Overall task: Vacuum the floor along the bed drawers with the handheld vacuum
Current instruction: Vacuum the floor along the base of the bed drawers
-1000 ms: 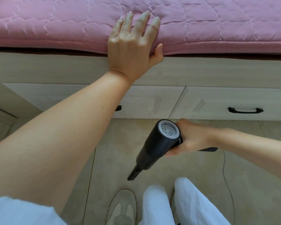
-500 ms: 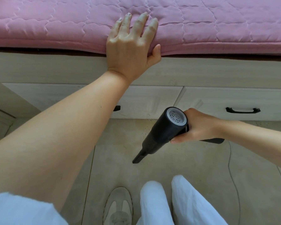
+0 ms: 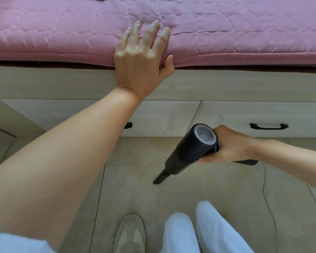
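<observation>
My right hand grips the handle of the black handheld vacuum. Its narrow nozzle points down and left at the beige floor tiles, a short way in front of the pale wooden bed drawers. Small dark crumbs lie on the floor just under the drawer fronts, above the nozzle. My left hand rests flat with straight fingers on the edge of the pink quilted mattress.
The right drawer has a black handle; the left drawer's handle is mostly hidden behind my forearm. A thin cord runs over the floor at right. My shoe and white trouser legs are at the bottom.
My right hand has carried the vacuum up and to the right, closer to the drawers, and the nozzle has moved with it. My left hand stays on the mattress edge.
</observation>
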`<state>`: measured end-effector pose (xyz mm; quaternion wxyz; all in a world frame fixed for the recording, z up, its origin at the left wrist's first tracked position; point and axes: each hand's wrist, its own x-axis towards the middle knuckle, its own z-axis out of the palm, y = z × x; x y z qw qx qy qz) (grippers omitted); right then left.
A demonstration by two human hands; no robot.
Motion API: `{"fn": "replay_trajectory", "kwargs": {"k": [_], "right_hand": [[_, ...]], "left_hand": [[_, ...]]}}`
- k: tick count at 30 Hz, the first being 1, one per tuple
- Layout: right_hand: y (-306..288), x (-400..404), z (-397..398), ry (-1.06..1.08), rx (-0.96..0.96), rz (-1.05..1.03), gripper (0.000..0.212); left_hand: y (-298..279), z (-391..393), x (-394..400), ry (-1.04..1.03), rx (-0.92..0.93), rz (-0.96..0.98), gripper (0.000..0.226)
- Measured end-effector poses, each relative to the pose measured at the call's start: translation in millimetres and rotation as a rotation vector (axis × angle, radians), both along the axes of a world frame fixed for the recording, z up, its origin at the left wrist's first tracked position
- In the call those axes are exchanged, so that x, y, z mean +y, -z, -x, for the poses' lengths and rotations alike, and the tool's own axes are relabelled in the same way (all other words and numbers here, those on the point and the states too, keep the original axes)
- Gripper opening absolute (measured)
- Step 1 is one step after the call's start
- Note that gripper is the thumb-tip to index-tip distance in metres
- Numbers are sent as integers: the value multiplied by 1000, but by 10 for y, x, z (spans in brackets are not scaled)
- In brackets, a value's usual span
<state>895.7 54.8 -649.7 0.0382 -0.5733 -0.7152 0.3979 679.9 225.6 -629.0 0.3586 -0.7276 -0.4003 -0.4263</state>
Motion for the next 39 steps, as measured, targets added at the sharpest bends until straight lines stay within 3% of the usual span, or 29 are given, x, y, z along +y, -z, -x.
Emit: {"fn": "replay_trajectory", "kwargs": {"k": [22, 39], "right_hand": [[89, 242, -78, 59, 0, -178, 26], [-4, 164, -338, -110, 29, 70, 23]], "left_hand": [[-62, -131, -29, -31, -57, 41, 45], [-100, -455, -91, 57, 1, 117, 62]]}}
